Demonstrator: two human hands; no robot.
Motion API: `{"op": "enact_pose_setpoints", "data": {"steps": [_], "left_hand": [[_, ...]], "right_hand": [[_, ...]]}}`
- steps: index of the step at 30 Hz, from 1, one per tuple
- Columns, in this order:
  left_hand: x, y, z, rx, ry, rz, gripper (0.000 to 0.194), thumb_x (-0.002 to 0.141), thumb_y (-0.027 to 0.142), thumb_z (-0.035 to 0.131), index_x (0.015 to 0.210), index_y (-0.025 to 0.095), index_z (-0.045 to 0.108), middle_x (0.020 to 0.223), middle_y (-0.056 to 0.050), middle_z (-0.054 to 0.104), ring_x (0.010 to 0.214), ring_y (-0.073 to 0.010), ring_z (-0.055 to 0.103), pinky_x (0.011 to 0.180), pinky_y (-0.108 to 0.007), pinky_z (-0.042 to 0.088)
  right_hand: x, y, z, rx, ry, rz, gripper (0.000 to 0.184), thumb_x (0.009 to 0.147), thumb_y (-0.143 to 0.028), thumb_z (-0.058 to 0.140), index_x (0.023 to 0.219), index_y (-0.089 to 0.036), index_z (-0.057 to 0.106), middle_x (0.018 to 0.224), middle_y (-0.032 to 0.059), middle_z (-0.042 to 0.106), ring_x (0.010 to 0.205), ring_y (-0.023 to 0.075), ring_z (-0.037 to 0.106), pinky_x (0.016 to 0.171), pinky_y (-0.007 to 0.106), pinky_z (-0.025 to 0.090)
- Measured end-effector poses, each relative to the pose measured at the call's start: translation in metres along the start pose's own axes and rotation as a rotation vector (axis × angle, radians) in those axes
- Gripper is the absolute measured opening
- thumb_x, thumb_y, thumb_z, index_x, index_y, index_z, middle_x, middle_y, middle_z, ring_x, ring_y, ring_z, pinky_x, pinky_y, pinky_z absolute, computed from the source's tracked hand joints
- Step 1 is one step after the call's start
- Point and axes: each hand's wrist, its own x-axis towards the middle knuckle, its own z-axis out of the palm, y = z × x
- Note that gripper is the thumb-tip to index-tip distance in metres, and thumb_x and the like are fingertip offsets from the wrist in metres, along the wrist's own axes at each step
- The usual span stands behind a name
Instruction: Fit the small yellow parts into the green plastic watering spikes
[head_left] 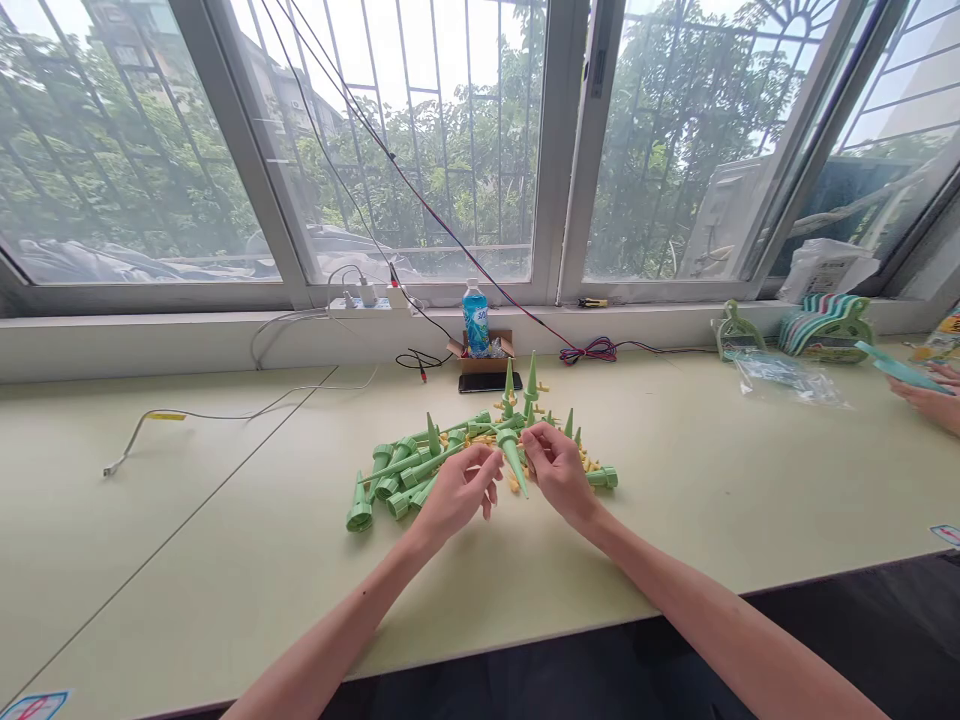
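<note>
A green plastic watering spike [514,464] hangs between my hands, its wide collar up and its tip tilted down toward me. My left hand [463,487] is at the left of the collar, thumb and forefinger closed on its edge, other fingers loosely curled. From the right, my right hand [559,472] pinches close beside the collar; what lies between those fingertips is too small to make out. Around and behind my hands lies a pile of similar green spikes [409,465], some standing tip up. Small yellow valve pieces [592,465] are scattered among them, partly hidden by my right hand.
Behind the pile are a black phone [490,382] and a small cardboard box [504,364] with a blue bottle [475,318]. Cables [592,350] run along the sill. At right are green dustpan-like pieces [829,328], a plastic bag [787,378] and another person's hand [926,398].
</note>
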Motion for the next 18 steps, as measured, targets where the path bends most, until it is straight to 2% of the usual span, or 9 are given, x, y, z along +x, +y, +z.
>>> {"op": "enact_pose_setpoints", "data": {"steps": [2,5,13,18], "left_hand": [[0.0,0.003,-0.0013,-0.159,-0.121,-0.108,0.042,0.091,0.055,0.05,0.082,0.015,0.055,0.079,-0.003,0.056,0.052,-0.0096,0.054,0.042,-0.022,0.046],[-0.0004,0.0053,-0.002,-0.305,-0.19,-0.16,0.04,0.088,0.055,0.056,0.081,0.015,0.053,0.075,-0.001,0.053,0.053,-0.009,0.053,0.044,-0.022,0.045],[-0.0013,0.0032,-0.0024,-0.318,-0.159,-0.126,0.038,0.084,0.05,0.064,0.077,0.016,0.05,0.063,0.002,0.049,0.052,-0.0098,0.051,0.047,-0.024,0.044],[-0.0031,0.0064,-0.0005,-0.118,-0.078,-0.027,0.033,0.081,0.044,0.068,0.076,0.016,0.051,0.06,0.004,0.051,0.044,-0.0091,0.051,0.043,-0.022,0.041]], "right_hand": [[-0.0008,-0.0019,0.0001,-0.018,-0.024,-0.027,0.03,0.095,-0.045,0.053,0.079,-0.019,0.053,0.06,-0.0055,0.038,0.048,0.0078,0.028,0.043,0.022,0.025],[-0.0019,-0.0038,0.0008,-0.022,-0.086,-0.051,0.028,0.095,-0.043,0.053,0.08,-0.019,0.052,0.062,-0.0053,0.039,0.048,0.0072,0.029,0.043,0.022,0.024],[-0.0026,-0.0016,0.0005,-0.01,-0.117,-0.039,0.029,0.095,-0.042,0.054,0.077,-0.019,0.05,0.061,-0.0055,0.037,0.047,0.0069,0.029,0.042,0.022,0.025],[-0.0026,-0.0009,0.0004,-0.005,-0.114,-0.009,0.031,0.094,-0.044,0.055,0.075,-0.019,0.05,0.057,-0.0062,0.036,0.046,0.0073,0.03,0.041,0.022,0.025]]}}
